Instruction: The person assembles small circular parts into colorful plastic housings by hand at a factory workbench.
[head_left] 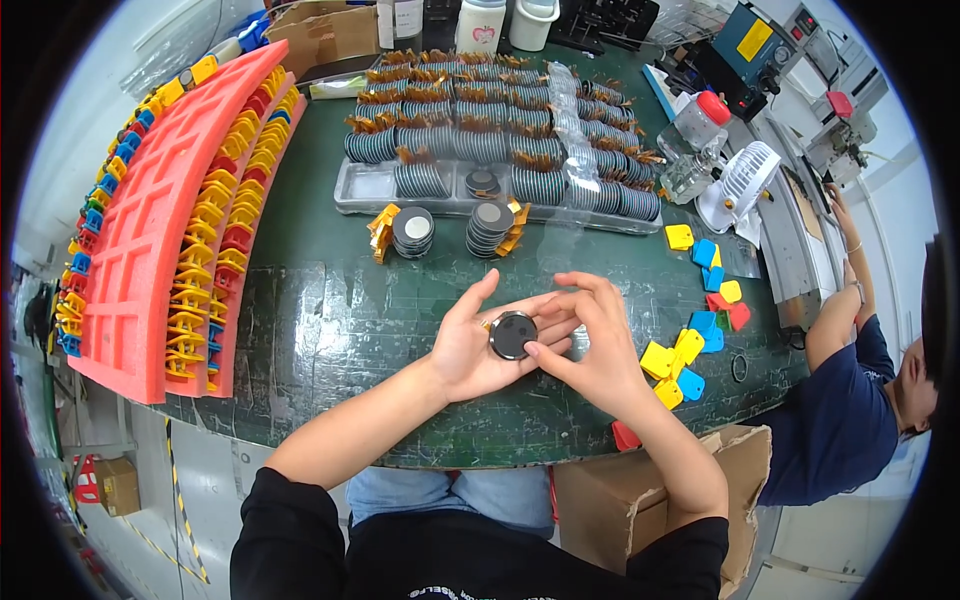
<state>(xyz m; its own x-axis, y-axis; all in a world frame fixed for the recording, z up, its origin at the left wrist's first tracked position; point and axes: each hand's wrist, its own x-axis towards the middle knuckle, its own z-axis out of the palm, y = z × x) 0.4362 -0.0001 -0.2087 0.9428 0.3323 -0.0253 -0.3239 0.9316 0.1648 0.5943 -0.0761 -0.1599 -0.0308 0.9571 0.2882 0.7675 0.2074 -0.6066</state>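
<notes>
A round black screen module with a shiny rim lies face up on the fingers of my left hand, which is turned palm up with the thumb spread away. My right hand bends over it, its thumb touching the lower right of the rim. Whatever its other fingers touch is partly hidden. Beyond my hands stand two short stacks of round grey discs with orange flex strips, a left stack and a right stack.
Behind the stacks, a clear plastic tray holds rows of discs. Pink foam racks with yellow, red and blue clips stand left. Loose coloured tags, a white fan and a co-worker are at right. A cardboard box sits below the table edge.
</notes>
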